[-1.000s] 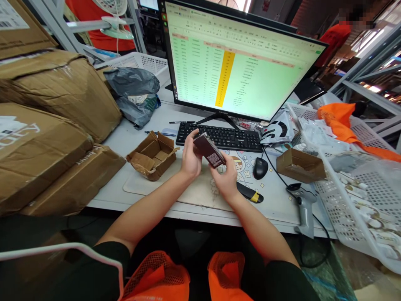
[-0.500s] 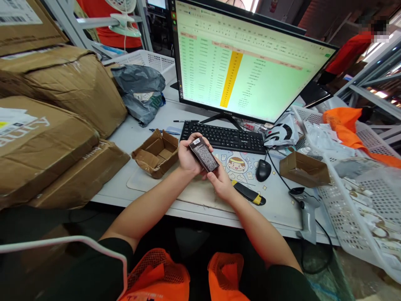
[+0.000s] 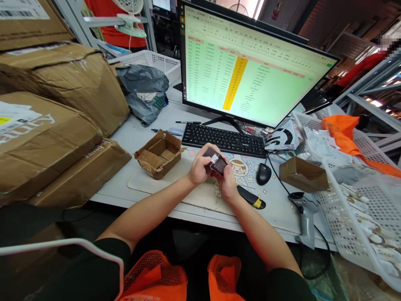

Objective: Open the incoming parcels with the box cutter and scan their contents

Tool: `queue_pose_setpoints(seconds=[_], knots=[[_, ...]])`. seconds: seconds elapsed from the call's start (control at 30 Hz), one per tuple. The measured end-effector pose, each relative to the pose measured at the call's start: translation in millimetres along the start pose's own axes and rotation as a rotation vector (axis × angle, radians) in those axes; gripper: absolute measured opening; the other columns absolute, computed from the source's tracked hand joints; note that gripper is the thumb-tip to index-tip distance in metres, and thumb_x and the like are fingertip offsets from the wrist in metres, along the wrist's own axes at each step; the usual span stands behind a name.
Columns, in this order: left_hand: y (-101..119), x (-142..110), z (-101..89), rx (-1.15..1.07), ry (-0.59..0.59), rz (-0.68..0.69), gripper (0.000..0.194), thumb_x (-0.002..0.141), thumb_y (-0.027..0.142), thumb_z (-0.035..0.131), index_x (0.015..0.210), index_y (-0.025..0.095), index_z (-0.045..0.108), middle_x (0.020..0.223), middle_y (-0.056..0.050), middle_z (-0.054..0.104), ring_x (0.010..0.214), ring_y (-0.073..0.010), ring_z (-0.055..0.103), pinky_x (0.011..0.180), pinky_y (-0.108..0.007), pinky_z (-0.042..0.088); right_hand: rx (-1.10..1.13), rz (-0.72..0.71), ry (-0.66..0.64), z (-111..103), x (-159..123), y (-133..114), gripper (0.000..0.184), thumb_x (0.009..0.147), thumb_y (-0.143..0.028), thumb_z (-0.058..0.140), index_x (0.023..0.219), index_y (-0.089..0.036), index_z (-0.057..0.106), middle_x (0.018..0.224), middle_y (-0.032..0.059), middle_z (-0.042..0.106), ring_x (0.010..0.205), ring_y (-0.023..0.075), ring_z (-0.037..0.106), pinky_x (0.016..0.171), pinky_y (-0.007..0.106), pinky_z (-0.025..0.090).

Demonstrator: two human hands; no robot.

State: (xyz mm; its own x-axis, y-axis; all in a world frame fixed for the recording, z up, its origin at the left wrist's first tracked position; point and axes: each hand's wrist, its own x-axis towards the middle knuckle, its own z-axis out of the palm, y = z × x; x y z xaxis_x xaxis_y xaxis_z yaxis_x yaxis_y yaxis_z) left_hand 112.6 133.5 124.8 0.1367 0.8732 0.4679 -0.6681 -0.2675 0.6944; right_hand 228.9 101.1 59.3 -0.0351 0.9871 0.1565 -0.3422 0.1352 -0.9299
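Note:
Held between both hands is a small dark box [image 3: 219,164] with fine print and a white label at one end. My left hand [image 3: 199,166] grips its left end, thumb pressed near the label. At the other end, my right hand [image 3: 229,184] is closed on the box with its thumb on the near corner. The box hovers over the desk mat [image 3: 200,196], in front of the black keyboard [image 3: 224,139]. An open brown carton [image 3: 159,154] sits left of my hands. To their right lies a black and yellow utility knife [image 3: 251,197].
Stacked cardboard boxes [image 3: 46,138] fill the left side. A monitor [image 3: 260,71] stands behind the keyboard. Rightward are a mouse [image 3: 263,173], a second open carton [image 3: 303,173], a corded barcode scanner [image 3: 307,217] and a white plastic basket [image 3: 341,225]. A grey plastic bag [image 3: 142,92] lies at the back left.
Both hands have moved slightly right and down with the box, which is now turned and tilted differently. My left thumb has come onto its face beside the label.

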Motion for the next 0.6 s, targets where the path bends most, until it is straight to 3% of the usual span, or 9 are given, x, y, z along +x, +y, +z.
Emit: queue_pose_setpoints(seconds=[0.13,0.2,0.27,0.37,0.43,0.6], knots=[[-4.3,-6.9,0.2,0.122,-0.088,0.067,0.025,0.082,0.038,0.063,0.098,0.020,0.065,0.101,-0.009,0.073,0.094,-0.0266,0.069,0.086,-0.040,0.056,-0.066,-0.084,0.064,-7.2,9.6,-4.2,0.065,0.102,-0.074,0.039,0.138,-0.022,0.053,0.131,0.0148,0.063,0.114,0.0292,0.067,0.092,0.049,0.061],[-3.9,-8.3,-0.1,0.204,-0.106,0.094,0.025,0.085,0.035,0.062,0.104,0.021,0.068,0.114,-0.010,0.073,0.113,-0.0301,0.067,0.103,-0.046,0.052,-0.164,-0.180,0.142,-14.6,13.7,-13.9,0.065,0.105,-0.070,0.032,0.145,-0.021,0.049,0.136,0.0157,0.060,0.122,0.0291,0.064,0.101,0.051,0.057],[-2.9,-8.3,-1.7,0.306,-0.094,0.112,0.032,0.090,0.035,0.061,0.118,0.022,0.068,0.127,-0.012,0.071,0.122,-0.0311,0.063,0.110,-0.047,0.047,-0.343,-0.315,0.236,-23.1,14.7,-27.3,0.068,0.106,-0.069,0.029,0.153,-0.022,0.042,0.144,0.0162,0.055,0.129,0.0296,0.060,0.108,0.053,0.053],[-3.7,-7.3,-6.4,0.465,-0.128,0.109,0.058,0.090,0.043,0.071,0.143,0.022,0.057,0.134,-0.015,0.067,0.121,-0.0308,0.064,0.108,-0.044,0.049,-0.625,-0.547,0.335,-32.7,11.1,-45.1,0.078,0.103,-0.075,0.034,0.160,-0.023,0.033,0.143,0.0185,0.051,0.129,0.0332,0.058,0.109,0.054,0.051],[-6.4,-7.3,-9.3,0.526,-0.154,0.135,0.074,0.085,0.046,0.080,0.148,0.022,0.050,0.130,-0.015,0.067,0.114,-0.0291,0.066,0.103,-0.041,0.051,-0.735,-0.665,0.318,-35.1,7.9,-50.9,0.081,0.101,-0.078,0.036,0.160,-0.023,0.032,0.133,0.0186,0.054,0.120,0.0339,0.061,0.104,0.053,0.053],[-13.6,-7.7,-14.6,0.518,-0.123,0.288,0.057,0.087,0.055,0.080,0.128,0.023,0.056,0.115,-0.011,0.066,0.101,-0.0234,0.065,0.093,-0.035,0.052,-0.811,-0.836,0.167,-32.4,4.8,-52.3,0.066,0.102,-0.073,0.038,0.151,-0.028,0.035,0.120,0.0140,0.058,0.106,0.0315,0.065,0.093,0.053,0.057]])
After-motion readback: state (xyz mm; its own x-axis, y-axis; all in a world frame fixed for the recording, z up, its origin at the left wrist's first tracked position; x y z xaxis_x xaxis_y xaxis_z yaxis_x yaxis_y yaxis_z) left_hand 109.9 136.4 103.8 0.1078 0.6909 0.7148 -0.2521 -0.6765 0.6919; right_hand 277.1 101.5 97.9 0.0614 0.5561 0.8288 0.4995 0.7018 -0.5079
